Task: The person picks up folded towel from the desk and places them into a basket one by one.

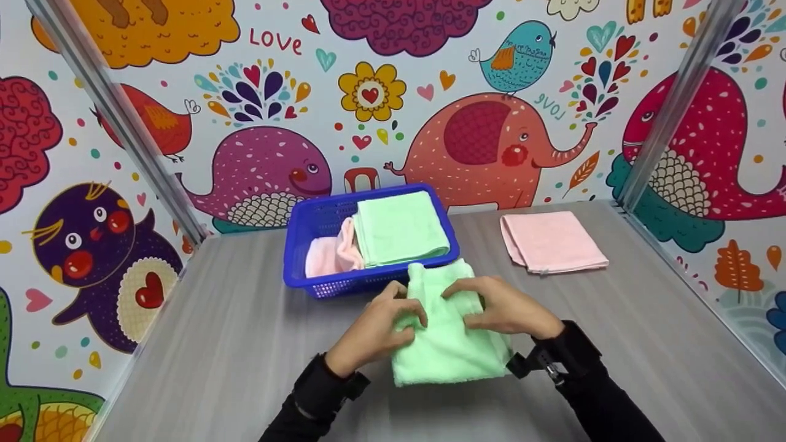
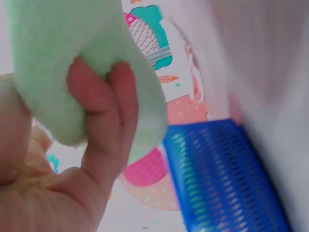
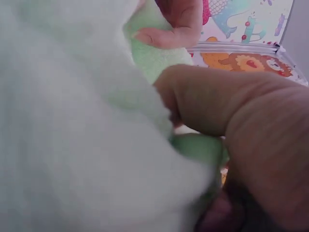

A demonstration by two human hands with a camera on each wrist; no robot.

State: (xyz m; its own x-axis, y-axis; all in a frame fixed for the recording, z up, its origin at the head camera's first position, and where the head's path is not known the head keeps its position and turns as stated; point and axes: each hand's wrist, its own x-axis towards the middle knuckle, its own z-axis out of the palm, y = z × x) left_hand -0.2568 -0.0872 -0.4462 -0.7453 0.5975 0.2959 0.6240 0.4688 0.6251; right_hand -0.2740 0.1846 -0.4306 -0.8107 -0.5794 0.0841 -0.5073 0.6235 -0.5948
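Observation:
A light green towel (image 1: pixel 451 359) hangs between my two hands in front of the basket, its upper end overlapping the basket's front rim in the head view. On its left side my left hand (image 1: pixel 381 328) grips it; in the left wrist view the bent fingers (image 2: pixel 99 101) press into the soft cloth. My right hand (image 1: pixel 506 307) pinches the right side, and in the right wrist view the green towel (image 3: pixel 87 125) bunches close against the thumb. The blue basket (image 1: pixel 299 282) holds a folded green towel (image 1: pixel 402 227) and a crumpled pink towel (image 1: pixel 322 256).
To the right of the basket, a folded pink towel (image 1: pixel 556 242) lies on the grey table (image 1: pixel 245 344). Behind stands a wall (image 1: pixel 393 141) printed with cartoon animals, with metal posts (image 1: pixel 669 116) at its corners.

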